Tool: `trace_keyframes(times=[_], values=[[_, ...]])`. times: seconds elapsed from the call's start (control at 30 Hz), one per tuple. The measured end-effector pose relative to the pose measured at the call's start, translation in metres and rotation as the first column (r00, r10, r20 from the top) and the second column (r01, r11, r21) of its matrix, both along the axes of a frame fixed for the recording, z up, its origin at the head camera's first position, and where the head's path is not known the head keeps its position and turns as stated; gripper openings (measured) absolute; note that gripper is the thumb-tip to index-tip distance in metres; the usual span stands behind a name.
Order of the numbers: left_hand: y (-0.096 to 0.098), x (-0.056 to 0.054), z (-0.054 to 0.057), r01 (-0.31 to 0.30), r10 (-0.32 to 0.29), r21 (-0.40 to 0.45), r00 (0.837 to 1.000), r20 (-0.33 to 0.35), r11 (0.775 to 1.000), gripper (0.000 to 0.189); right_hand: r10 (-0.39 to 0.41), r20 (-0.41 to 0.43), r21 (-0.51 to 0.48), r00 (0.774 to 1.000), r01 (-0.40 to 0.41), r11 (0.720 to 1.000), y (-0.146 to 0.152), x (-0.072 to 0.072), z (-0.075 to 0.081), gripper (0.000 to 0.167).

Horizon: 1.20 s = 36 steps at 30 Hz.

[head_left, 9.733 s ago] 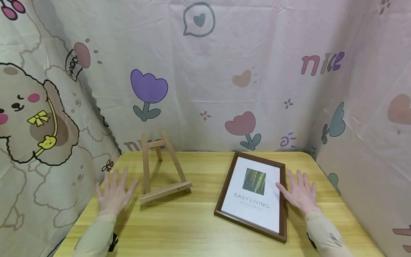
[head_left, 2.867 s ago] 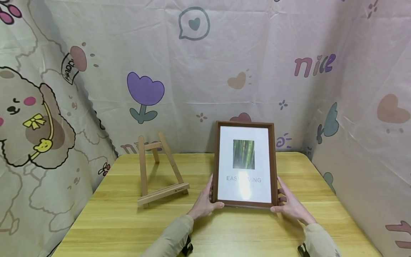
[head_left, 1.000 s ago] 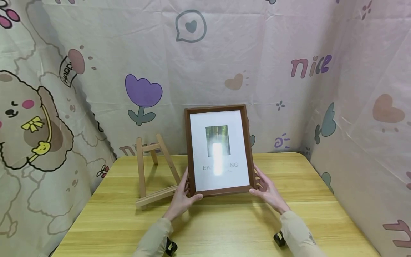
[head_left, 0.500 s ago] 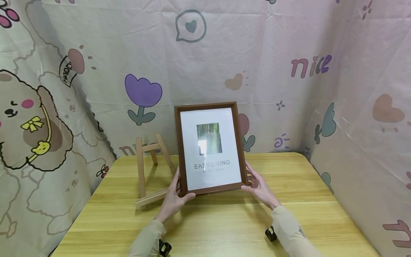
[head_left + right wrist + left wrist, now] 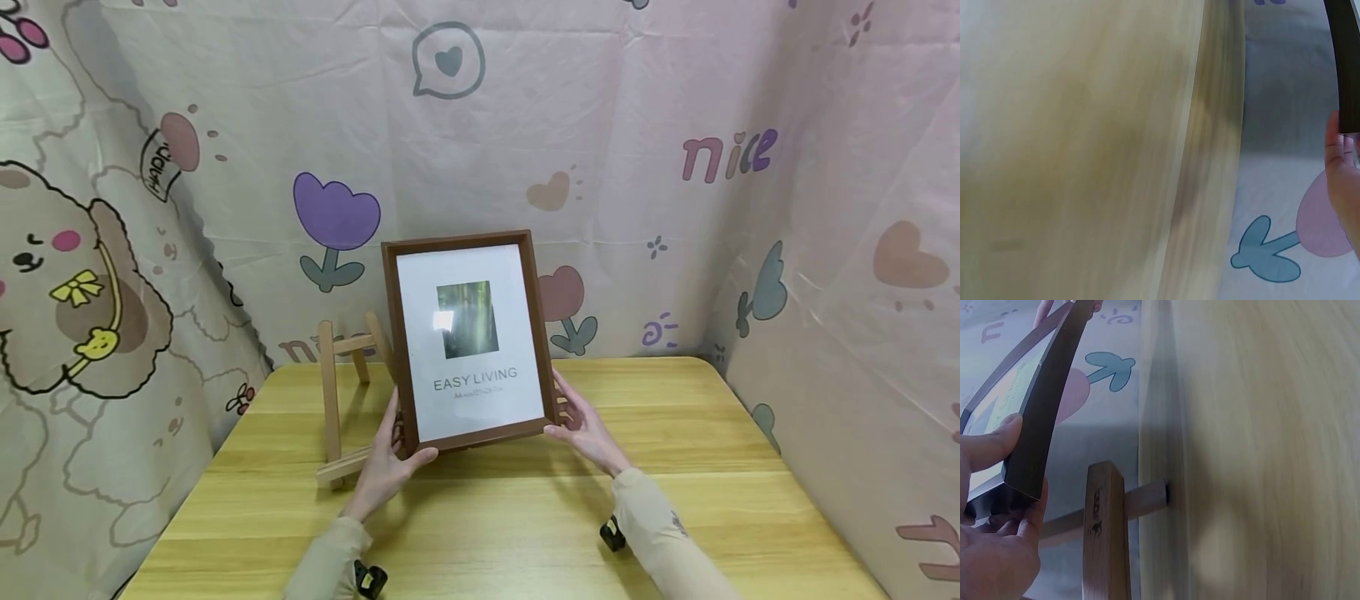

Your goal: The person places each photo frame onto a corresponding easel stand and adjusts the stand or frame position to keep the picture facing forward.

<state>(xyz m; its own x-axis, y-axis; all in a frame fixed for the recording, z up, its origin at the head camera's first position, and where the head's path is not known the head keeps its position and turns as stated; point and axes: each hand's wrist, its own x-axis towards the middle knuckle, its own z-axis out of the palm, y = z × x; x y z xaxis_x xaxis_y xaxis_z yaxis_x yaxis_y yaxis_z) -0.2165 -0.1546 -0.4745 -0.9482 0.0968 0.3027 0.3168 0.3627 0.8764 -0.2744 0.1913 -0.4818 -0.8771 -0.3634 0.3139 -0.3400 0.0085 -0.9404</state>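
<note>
A brown picture frame [image 5: 468,342] with a white "EASY LIVING" sheet is held up off the table, tilted slightly to the left. My left hand [image 5: 386,471] grips its lower left corner, thumb on the front and fingers behind, as the left wrist view also shows. At the lower right corner my right hand [image 5: 588,429] holds it the same way; the right wrist view catches only part of that hand [image 5: 1344,181]. Just left of the picture frame stands a small wooden easel [image 5: 330,400]. The picture frame and left hand cover the easel's right side and part of its ledge [image 5: 1107,531].
Both hands are over a light wooden table [image 5: 525,525]. A printed cloth [image 5: 637,108] hangs behind it and along both sides. Dark wrist-worn devices [image 5: 370,579] sit under the sleeves.
From lying on the table at the right, the picture frame was taken up by both hands. Over the last second it has moved left and slightly up, now overlapping the easel in view.
</note>
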Motion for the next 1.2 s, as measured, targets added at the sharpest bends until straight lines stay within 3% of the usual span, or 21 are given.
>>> trace_keyframes(times=[0.5, 1.2], values=[[-0.026, 0.005, 0.004, -0.053, 0.053, -0.019, 0.998, -0.020, 0.998, 0.115, 0.047, -0.014, 0.012, 0.999, -0.047, 0.999, -0.031, -0.014, 0.003, 0.098], [-0.060, 0.017, 0.010, -0.131, 0.128, -0.062, 0.991, -0.041, 0.989, 0.116, 0.091, -0.013, -0.001, 0.996, -0.091, 0.996, -0.072, -0.022, 0.006, 0.100]])
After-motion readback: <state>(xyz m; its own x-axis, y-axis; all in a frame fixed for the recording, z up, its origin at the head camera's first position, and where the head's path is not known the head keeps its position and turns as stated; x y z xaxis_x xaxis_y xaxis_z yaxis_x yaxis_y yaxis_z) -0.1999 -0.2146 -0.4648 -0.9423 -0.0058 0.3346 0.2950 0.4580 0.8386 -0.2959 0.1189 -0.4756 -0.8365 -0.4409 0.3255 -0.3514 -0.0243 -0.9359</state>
